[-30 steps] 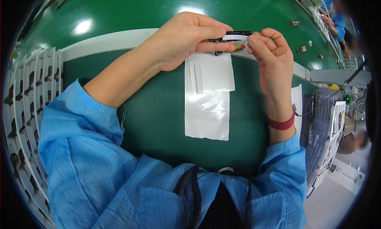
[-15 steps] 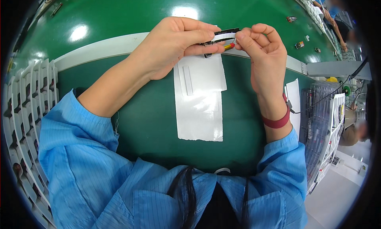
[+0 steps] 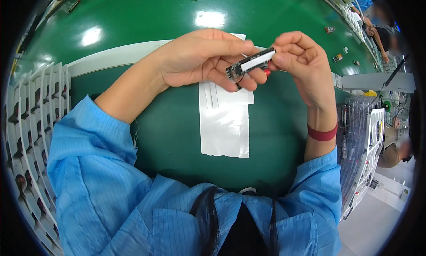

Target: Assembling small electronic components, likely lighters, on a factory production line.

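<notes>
A small black circuit board (image 3: 253, 61) with a white strip along its face is held tilted between my hands, above the far edge of the mat. My right hand (image 3: 301, 58) pinches the board's upper right end between thumb and fingers. My left hand (image 3: 208, 56) is curled around the other end, its fingers behind and below the board. A short dark wire hangs at the board's lower end. By my left fingertips shows a small red tip (image 3: 267, 72); the rest of that piece is hidden. White backing sheets (image 3: 225, 132) with a narrow strip lie below my hands.
Stacked white trays (image 3: 35, 127) with small parts stand at the left. Clear plastic trays (image 3: 355, 127) stand at the right. Beyond the white ledge (image 3: 111, 55), a green surface (image 3: 151, 16) bears several small parts. Another person's arm (image 3: 377, 43) shows at the far right.
The board has turned from nearly level to a steeper tilt, its white strip now facing me. Both hands have come slightly nearer, and my left fingers have shifted beneath the board.
</notes>
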Action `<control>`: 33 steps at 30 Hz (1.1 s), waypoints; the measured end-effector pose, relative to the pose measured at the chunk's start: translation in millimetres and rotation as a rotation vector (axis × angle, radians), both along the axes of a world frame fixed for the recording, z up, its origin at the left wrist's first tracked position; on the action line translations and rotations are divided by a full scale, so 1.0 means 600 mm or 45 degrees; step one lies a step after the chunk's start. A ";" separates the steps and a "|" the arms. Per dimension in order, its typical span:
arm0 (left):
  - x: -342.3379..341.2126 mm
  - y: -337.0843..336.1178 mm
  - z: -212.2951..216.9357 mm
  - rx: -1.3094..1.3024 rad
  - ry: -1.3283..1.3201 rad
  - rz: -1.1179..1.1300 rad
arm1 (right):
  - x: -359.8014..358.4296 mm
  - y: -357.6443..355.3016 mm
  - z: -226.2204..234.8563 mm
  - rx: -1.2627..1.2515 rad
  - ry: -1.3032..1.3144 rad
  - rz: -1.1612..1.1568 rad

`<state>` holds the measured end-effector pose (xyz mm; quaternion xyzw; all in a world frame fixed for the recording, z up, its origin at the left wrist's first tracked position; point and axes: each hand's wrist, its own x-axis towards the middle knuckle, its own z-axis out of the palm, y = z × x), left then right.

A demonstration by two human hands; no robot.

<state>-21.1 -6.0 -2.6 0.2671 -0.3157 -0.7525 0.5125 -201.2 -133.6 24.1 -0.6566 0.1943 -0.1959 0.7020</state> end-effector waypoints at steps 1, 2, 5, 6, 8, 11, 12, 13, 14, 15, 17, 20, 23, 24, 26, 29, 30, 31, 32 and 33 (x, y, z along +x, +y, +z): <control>0.000 -0.001 0.003 0.044 -0.048 -0.021 | -0.004 0.003 0.006 -0.036 0.007 0.062; 0.004 -0.001 0.004 0.047 -0.051 -0.017 | -0.006 0.007 0.010 -0.070 0.015 0.124; 0.015 -0.002 -0.004 -0.011 -0.142 -0.160 | 0.001 0.025 0.016 -0.191 -0.003 0.112; 0.013 0.000 -0.005 -0.004 -0.136 -0.161 | 0.007 0.032 0.011 -0.183 0.001 0.113; -0.007 0.003 0.001 0.003 -0.261 0.064 | 0.016 0.043 0.001 -0.601 -0.092 -0.184; -0.055 0.015 0.006 0.087 -0.275 0.314 | 0.020 0.034 -0.023 -0.882 -0.217 -0.216; -0.060 0.016 0.007 0.127 -0.269 0.418 | 0.020 0.032 -0.024 -0.887 -0.216 -0.211; -0.056 0.018 0.010 0.142 -0.262 0.392 | 0.019 0.031 -0.022 -0.811 -0.220 -0.170; -0.053 0.019 0.011 0.136 -0.263 0.404 | 0.019 0.031 -0.019 -0.737 -0.225 -0.129; -0.050 0.018 0.010 0.140 -0.272 0.376 | 0.020 0.030 -0.017 -0.743 -0.232 -0.119; -0.047 0.019 0.013 0.143 -0.282 0.342 | 0.017 0.030 -0.015 -0.666 -0.193 -0.063; -0.046 0.021 0.015 0.141 -0.306 0.318 | 0.014 0.026 -0.013 -0.730 -0.171 -0.015; -0.045 0.019 0.013 0.154 -0.311 0.297 | 0.012 0.021 -0.016 -0.834 -0.165 0.023; -0.043 0.018 0.013 0.147 -0.320 0.263 | 0.010 0.019 -0.015 -0.828 -0.161 0.023; -0.040 0.018 0.011 0.154 -0.325 0.233 | 0.010 0.017 -0.015 -1.056 -0.145 0.078; -0.037 0.016 0.007 0.177 -0.308 0.194 | 0.013 0.017 -0.011 -1.554 -0.166 0.120; -0.037 0.017 0.002 0.186 -0.292 0.189 | 0.012 0.018 -0.015 -1.553 -0.165 0.121; -0.036 0.015 0.002 0.186 -0.282 0.186 | 0.014 0.017 -0.020 -1.567 -0.230 0.077; -0.035 0.014 0.005 0.176 -0.288 0.189 | 0.014 0.017 -0.025 -1.581 -0.297 0.033; -0.035 0.015 0.008 0.165 -0.266 0.209 | 0.011 0.013 -0.032 -1.424 -0.239 -0.018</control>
